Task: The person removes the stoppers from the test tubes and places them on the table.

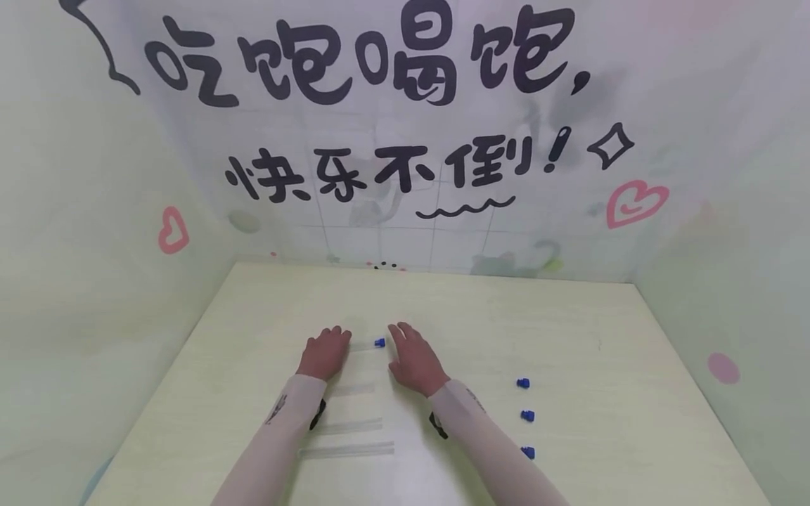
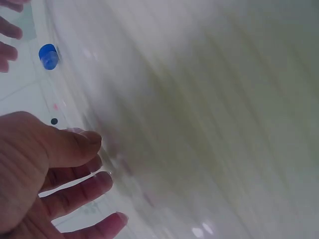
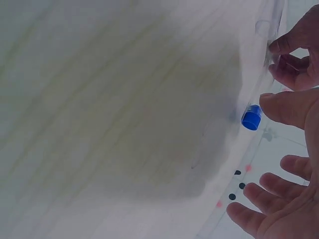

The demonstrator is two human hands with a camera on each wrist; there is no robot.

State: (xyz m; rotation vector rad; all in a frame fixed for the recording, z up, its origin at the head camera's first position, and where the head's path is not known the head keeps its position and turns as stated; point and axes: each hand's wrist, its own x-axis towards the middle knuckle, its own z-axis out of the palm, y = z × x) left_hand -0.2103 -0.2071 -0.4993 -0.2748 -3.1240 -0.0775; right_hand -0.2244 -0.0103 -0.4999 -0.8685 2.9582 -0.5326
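Note:
In the head view, my left hand pinches a clear tube lying across the far part of the table. A blue cap sits at the tube's right end. Just right of that cap is my right hand, fingers loosely extended and holding nothing. The right wrist view shows its thumb beside the blue cap, while the left hand grips the tube farther up. In the left wrist view, thumb and fingertips of the left hand come together at the faint tube.
Three more clear tubes, one of them nearest me, lie in a column between the forearms. To the right, three loose blue fittings stand in a column, the nearest partly behind the right sleeve. Printed sheets wall the table's back and sides.

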